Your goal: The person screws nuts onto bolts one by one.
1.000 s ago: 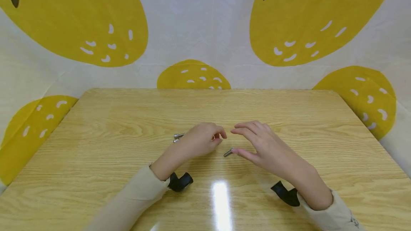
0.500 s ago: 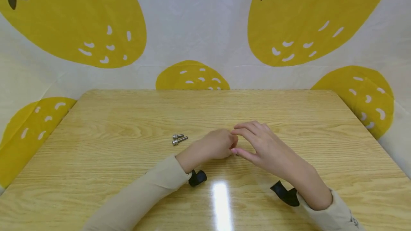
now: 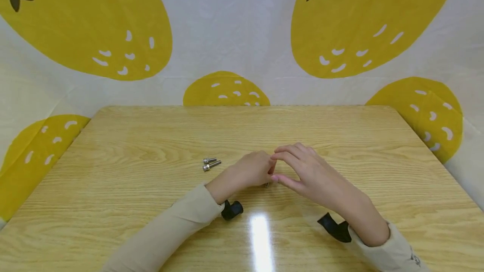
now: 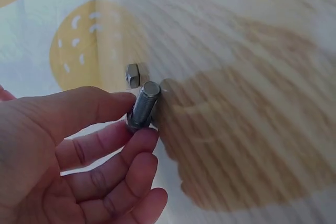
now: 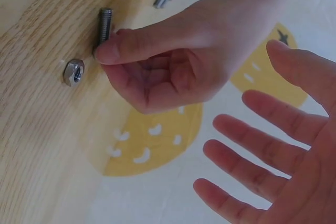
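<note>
A steel bolt (image 4: 143, 103) is pinched between the thumb and fingers of my left hand (image 3: 255, 168); its threaded end sticks out from the grip. Close by, a hex nut (image 5: 73, 72) rests on the wooden table, apart from the bolt, and shows in both wrist views. Just right of the left hand is my right hand (image 3: 313, 175), its fingers spread and holding nothing in the right wrist view (image 5: 294, 145). In the head view, the hands hide the nut and most of the pinched bolt.
Two more bolts (image 3: 211, 163) lie side by side on the table (image 3: 151, 133), left of my hands. A white cloth with yellow fruit shapes (image 3: 227, 89) hangs behind the table. Each wrist carries a black mount (image 3: 232, 210).
My left hand has moved right to the bolt that lay by the right thumb and now pinches it. The two bolts on the left came into full view. My right hand has stayed nearly still.
</note>
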Tool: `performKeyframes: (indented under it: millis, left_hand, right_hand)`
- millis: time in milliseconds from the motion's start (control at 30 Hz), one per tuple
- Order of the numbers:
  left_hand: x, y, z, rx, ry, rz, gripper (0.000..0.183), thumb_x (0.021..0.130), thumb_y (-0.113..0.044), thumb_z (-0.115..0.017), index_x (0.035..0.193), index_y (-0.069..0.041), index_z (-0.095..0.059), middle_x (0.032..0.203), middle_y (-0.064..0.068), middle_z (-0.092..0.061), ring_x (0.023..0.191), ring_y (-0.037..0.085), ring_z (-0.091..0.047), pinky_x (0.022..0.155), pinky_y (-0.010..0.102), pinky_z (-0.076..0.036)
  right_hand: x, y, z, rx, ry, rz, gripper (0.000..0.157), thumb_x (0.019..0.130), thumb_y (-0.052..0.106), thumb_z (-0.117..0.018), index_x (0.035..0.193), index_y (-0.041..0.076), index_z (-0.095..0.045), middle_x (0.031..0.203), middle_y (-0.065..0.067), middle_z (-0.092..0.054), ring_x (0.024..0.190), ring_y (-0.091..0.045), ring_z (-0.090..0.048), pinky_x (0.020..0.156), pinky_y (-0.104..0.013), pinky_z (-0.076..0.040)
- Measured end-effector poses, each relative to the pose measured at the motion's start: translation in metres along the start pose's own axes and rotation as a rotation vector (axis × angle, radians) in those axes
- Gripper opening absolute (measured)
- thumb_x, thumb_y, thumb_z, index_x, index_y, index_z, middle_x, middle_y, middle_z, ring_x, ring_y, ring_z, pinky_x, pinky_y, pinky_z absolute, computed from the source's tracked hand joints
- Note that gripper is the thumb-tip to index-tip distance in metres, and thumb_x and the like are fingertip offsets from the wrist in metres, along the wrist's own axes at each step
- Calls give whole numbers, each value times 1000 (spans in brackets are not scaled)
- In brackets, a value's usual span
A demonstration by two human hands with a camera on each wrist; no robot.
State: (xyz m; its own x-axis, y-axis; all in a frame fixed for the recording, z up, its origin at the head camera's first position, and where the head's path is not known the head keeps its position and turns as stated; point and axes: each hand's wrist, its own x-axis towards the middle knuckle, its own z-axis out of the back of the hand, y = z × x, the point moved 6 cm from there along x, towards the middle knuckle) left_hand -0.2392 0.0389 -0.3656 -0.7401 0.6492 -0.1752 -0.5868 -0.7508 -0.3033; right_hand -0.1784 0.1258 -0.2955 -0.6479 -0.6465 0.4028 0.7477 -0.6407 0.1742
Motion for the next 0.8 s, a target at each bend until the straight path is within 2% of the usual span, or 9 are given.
performKeyframes:
  millis: [233, 433, 600, 733, 800]
  left_hand:
    - [0, 1, -2, -36, 5, 52, 22, 86, -30, -67, 75, -11, -63, 68, -3, -59, 54, 8, -50, 49, 18, -41]
    - [-4, 4, 2, -95, -18, 50, 27, 85, -32, -68, 69, -12, -59, 62, -3, -54, 51, 8, -46, 47, 18, -37]
    - [-17, 8, 15, -138, -83, 39, 22, 86, -26, -67, 76, -13, -53, 63, -3, -50, 52, 8, -43, 48, 19, -35]
    - [-33, 11, 30, -159, -142, 20, 4, 87, -13, -61, 89, -9, -61, 71, -3, -57, 59, 9, -48, 53, 20, -41]
    - [-43, 11, 37, -171, -175, 2, 12, 89, -11, -59, 97, -7, -65, 78, -2, -61, 63, 9, -51, 56, 20, -44]
  right_hand:
    - [0, 0, -2, 3, 2, -6, 36, 84, 29, -68, 112, 6, -62, 114, -6, -61, 109, -23, -54, 92, -47, -44]
    - [0, -1, -1, -7, 8, -5, 38, 83, 28, -69, 113, 5, -61, 115, -7, -61, 108, -23, -54, 93, -48, -44]
    - [0, -3, 0, -15, 16, -15, 39, 82, 26, -70, 114, 5, -61, 115, -7, -61, 109, -24, -54, 93, -47, -44]
    - [0, -5, -1, -18, 30, -36, 38, 83, 26, -70, 113, 5, -60, 114, -6, -61, 108, -24, -55, 92, -47, -44]
    - [0, -6, -2, -19, 45, -47, 38, 83, 27, -70, 113, 5, -60, 114, -6, -61, 107, -24, -56, 91, -47, -45]
